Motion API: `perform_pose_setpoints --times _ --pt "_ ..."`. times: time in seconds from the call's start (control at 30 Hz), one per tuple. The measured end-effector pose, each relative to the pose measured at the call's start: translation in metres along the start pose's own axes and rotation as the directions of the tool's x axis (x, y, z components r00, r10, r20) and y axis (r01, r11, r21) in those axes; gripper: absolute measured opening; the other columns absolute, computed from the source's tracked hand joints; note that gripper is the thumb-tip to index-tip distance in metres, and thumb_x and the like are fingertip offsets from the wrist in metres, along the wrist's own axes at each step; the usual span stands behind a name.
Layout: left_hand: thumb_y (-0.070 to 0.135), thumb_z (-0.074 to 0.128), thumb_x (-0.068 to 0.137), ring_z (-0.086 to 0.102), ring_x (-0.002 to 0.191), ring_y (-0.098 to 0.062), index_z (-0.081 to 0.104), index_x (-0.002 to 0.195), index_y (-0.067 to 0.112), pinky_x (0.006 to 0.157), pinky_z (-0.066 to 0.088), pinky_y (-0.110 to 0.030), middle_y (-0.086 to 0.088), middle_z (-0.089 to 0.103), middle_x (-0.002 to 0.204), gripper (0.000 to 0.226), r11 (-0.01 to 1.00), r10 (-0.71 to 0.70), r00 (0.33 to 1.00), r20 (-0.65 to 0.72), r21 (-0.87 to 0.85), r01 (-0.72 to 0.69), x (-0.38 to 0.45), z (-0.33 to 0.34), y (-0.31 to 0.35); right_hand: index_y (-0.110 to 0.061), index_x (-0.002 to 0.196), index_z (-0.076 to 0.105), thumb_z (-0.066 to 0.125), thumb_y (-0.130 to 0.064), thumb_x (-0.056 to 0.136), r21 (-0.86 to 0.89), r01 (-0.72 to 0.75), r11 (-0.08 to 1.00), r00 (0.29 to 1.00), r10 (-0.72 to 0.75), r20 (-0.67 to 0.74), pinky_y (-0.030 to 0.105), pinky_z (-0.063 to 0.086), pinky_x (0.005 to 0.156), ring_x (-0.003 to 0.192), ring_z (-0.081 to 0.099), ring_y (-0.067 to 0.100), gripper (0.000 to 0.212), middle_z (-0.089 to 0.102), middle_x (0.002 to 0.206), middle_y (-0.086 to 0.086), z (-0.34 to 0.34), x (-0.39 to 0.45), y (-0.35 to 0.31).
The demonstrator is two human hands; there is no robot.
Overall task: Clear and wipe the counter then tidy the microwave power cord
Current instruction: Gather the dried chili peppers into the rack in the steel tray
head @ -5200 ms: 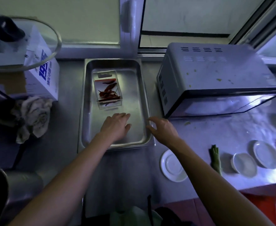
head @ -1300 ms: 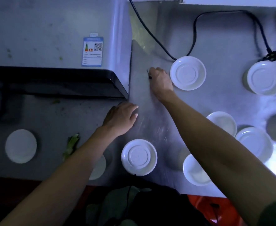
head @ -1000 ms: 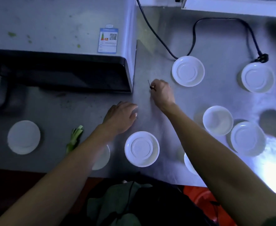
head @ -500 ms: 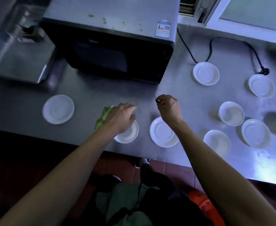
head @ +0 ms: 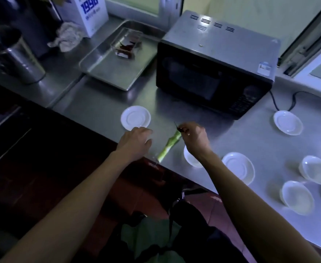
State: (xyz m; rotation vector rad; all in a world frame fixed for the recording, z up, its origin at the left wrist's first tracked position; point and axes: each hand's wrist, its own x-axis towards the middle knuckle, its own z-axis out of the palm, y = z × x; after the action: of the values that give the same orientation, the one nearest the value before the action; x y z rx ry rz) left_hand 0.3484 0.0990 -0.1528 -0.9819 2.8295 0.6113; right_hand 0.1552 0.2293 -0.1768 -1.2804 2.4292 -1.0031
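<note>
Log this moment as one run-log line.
right hand: pinching small dark scrap, touching green stalk | left hand: resting on counter | cord: untidied

A tall steel canister point(head: 13, 57) stands at left; a white carton with blue print point(head: 91, 14) sits behind a crumpled pale cloth point(head: 66, 37).

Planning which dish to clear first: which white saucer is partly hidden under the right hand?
The saucer at the counter's front edge, beside the green stalk; the right hand and wrist cover its top. Every other saucer lies fully in view.
</note>
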Motion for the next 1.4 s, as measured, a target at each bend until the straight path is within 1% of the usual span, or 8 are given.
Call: perform_pose_setpoints --times 0.13,0.3,0.53,0.67,0.8,1.13,1.33,1.4 --pt "0.032 0.053 0.097 0.052 0.125 -0.031 0.053 0.139 0.024 0.102 0.043 -0.046 -0.003 0.054 0.142 0.044 0.997 -0.081 0.997 -0.018 -0.012 0.081 -0.009 -0.01 -0.039 -0.009 0.097 0.075 0.061 0.009 0.078 0.016 0.051 0.999 0.998 -0.051 0.038 0.02 0.044 0.076 0.089 0.067 0.022 0.029 0.073 0.095 0.005 0.024 0.014 -0.029" --pt "0.032 0.051 0.098 0.045 0.132 -0.023 0.05 0.143 0.025 0.109 0.037 -0.041 0.002 0.051 0.146 0.045 0.986 -0.166 0.986 -0.017 -0.025 0.166 -0.002 -0.019 -0.081 -0.007 0.094 0.076 0.063 0.01 0.075 0.067 0.109 0.992 0.989 -0.115 0.096 0.03 0.053 0.076 0.081 0.068 0.024 0.029 0.073 0.091 0.009 0.056 0.049 -0.049" --pt "0.036 0.049 0.099 0.045 0.133 -0.025 0.049 0.143 0.022 0.107 0.038 -0.04 0.0 0.049 0.148 0.046 0.975 -0.216 0.975 0.056 0.072 0.212 0.051 -0.041 -0.14 -0.013 0.099 0.076 0.067 -0.001 0.082 0.166 0.02 0.986 0.98 -0.052 0.191 0.037 0.055 0.08 0.083 0.068 0.023 0.022 0.073 0.095 0.007 0.111 0.13 -0.065" --pt "0.034 0.048 0.101 0.039 0.138 -0.024 0.044 0.147 0.023 0.108 0.034 -0.039 0.0 0.043 0.152 0.048 0.971 -0.233 0.969 0.083 0.081 0.227 0.102 -0.065 -0.153 -0.012 0.098 0.076 0.066 -0.001 0.082 0.149 0.021 0.989 0.989 -0.043 0.145 0.029 0.051 0.078 0.083 0.067 0.022 0.022 0.073 0.096 0.005 0.128 0.175 -0.068" --pt "0.032 0.047 0.1 0.042 0.134 -0.026 0.047 0.143 0.023 0.106 0.037 -0.038 -0.002 0.046 0.149 0.044 0.973 -0.216 0.971 0.103 0.099 0.206 0.146 -0.086 -0.154 -0.013 0.099 0.075 0.064 0.0 0.084 0.133 0.019 0.991 0.992 -0.035 0.121 0.023 0.046 0.076 0.086 0.067 0.022 0.023 0.072 0.098 0.005 0.134 0.207 -0.065" --pt "0.044 0.043 0.084 0.054 0.124 -0.025 0.057 0.133 0.025 0.1 0.048 -0.044 0.001 0.06 0.134 0.055 0.987 -0.153 0.985 0.073 0.062 0.149 0.203 -0.103 -0.171 -0.019 0.097 0.075 0.064 -0.005 0.086 0.169 0.013 0.985 0.995 -0.029 0.096 0.037 0.055 0.076 0.084 0.068 0.025 0.021 0.072 0.096 0.005 0.141 0.247 -0.061" --pt "0.032 0.058 0.09 0.059 0.117 -0.031 0.062 0.129 0.019 0.096 0.05 -0.046 -0.005 0.064 0.129 0.041 0.993 -0.115 0.992 0.049 0.032 0.113 0.235 -0.108 -0.192 -0.015 0.096 0.077 0.065 0.0 0.085 0.169 0.027 0.985 0.997 -0.04 0.071 0.028 0.051 0.08 0.087 0.068 0.024 0.022 0.073 0.096 0.004 0.159 0.275 -0.071" --pt "0.03 0.059 0.093 0.056 0.121 -0.031 0.061 0.132 0.018 0.098 0.048 -0.046 -0.005 0.062 0.133 0.041 0.996 -0.085 0.994 0.064 0.037 0.083 0.249 -0.112 -0.203 -0.017 0.097 0.077 0.065 -0.003 0.085 0.149 0.019 0.989 0.998 -0.029 0.063 0.033 0.053 0.08 0.088 0.068 0.026 0.022 0.073 0.096 0.005 0.167 0.287 -0.077"
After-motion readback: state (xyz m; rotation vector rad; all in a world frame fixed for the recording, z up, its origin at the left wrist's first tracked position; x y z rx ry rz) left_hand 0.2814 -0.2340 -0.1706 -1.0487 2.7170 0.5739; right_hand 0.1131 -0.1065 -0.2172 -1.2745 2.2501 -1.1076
